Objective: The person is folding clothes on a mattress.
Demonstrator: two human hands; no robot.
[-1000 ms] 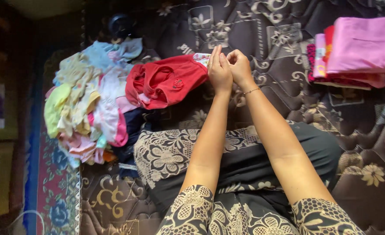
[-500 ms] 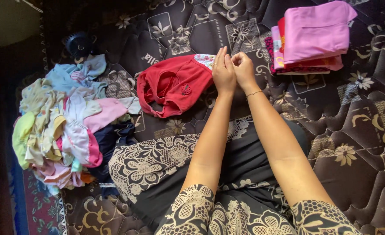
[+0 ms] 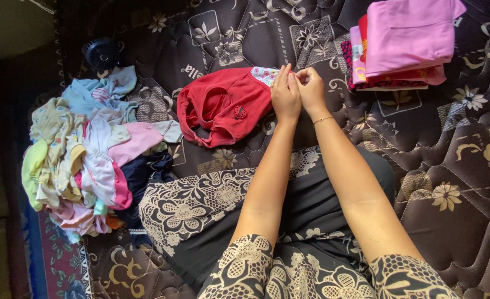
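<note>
- Left hand (image 3: pixel 285 95) and right hand (image 3: pixel 310 88): together, fingers narrow, pinching the edge of one red garment (image 3: pixel 225 105).
- One folded pink stack (image 3: pixel 403 44); one loose heap (image 3: pixel 87 155).

One head-worn camera looks steeply down — close over the mattress (image 3: pixel 422 166) — facing forward.

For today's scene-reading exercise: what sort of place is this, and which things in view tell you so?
Probably a bedroom at home: the person sits on a quilted floral mattress, with a loose heap of small clothes on one side and a folded stack on the other.
</note>
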